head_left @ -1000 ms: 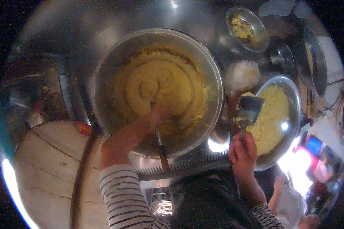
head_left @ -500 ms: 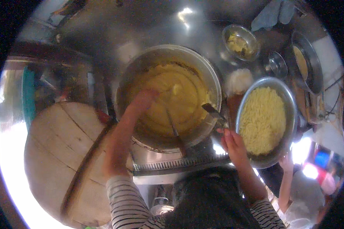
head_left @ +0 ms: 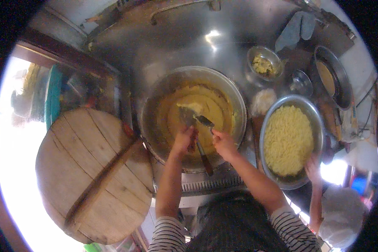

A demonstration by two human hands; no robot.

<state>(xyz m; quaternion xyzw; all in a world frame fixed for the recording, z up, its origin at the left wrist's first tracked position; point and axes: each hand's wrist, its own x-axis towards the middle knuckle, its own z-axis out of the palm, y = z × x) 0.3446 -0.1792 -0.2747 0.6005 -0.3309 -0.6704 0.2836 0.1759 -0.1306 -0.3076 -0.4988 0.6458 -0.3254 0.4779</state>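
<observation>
A large metal pot [head_left: 239, 98] holds thick yellow batter [head_left: 214, 103]. My left hand [head_left: 184, 140] is closed over the pot on a flat grey scraper [head_left: 187, 116], which has pale batter along its far edge; its grip is partly hidden. In my right hand [head_left: 224, 145] is a small dark-bladed spatula [head_left: 205, 121], its blade close beside the scraper. A wooden-handled tool [head_left: 206, 161] leans in the pot, handle over the near rim. To the right, an oval metal basin [head_left: 266, 122] is filled with pale yellow shreds or strips [head_left: 287, 138].
A round wooden lid [head_left: 92, 168] stands at the left. Behind the basin are a small bowl of yellow pieces [head_left: 263, 65], a metal cup [head_left: 301, 83], a metal pan [head_left: 342, 84] and grey cloth gloves [head_left: 296, 30]. Another person's hand [head_left: 313, 170] touches the basin's near right edge.
My left hand has drawn nearer from the batter, and the grey scraper now shows there. My right hand has brought the spatula leftward from the pot's right rim. The other person's hand has risen to the basin.
</observation>
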